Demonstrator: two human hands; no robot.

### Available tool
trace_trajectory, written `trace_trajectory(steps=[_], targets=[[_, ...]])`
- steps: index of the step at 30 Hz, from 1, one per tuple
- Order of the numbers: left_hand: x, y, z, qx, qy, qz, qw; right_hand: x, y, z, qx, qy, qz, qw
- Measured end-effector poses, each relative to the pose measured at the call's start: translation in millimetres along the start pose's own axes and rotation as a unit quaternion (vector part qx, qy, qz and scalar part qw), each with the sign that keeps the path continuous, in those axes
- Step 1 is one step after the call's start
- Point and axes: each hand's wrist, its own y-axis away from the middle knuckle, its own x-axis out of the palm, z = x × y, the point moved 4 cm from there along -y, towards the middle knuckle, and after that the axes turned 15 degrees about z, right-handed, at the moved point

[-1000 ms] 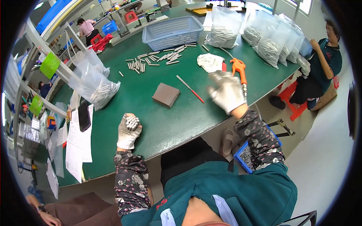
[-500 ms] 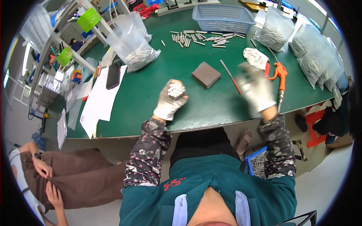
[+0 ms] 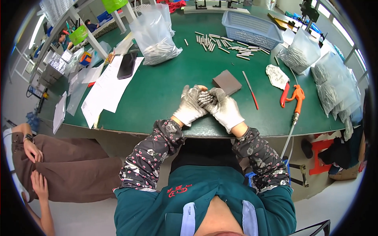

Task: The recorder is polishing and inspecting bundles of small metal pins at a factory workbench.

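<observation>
Between my two gloved hands, near the table's front edge, is a bundle of short metal pins (image 3: 205, 98). My left hand (image 3: 190, 105) is closed around its left side, and my right hand (image 3: 225, 109) grips it from the right. Both gloves are white-grey with bare fingertips partly showing. A brown rectangular block (image 3: 227, 82) lies just beyond my right hand. To its right rests a thin file with a red handle (image 3: 252, 94). Loose metal pins (image 3: 212, 43) are scattered farther back on the green table (image 3: 157, 90).
A blue plastic basket (image 3: 252, 31) stands at the back. Clear bags of pins (image 3: 157, 49) sit left, with more bags (image 3: 334, 86) at the right. An orange air gun (image 3: 298, 95) lies beside a crumpled white cloth (image 3: 277, 76). Papers (image 3: 106, 96) and a phone (image 3: 126, 66) are left. Another person's hands (image 3: 37, 169) rest at lower left.
My right hand has swung left from beside the file and joined my left hand at the pins. My left hand has moved slightly right, and the view has shifted.
</observation>
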Motion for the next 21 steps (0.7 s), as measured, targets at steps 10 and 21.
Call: trace_trajectory(steps=[10, 21], targets=[[-4, 8, 16, 0.006, 0.255, 0.039, 0.966, 8, -12, 5, -0.029, -0.013, 0.061, 0.998], [-7, 5, 2, 0.005, 0.344, 0.053, 0.938, 8, -13, -4, 0.004, -0.088, 0.109, 0.990]])
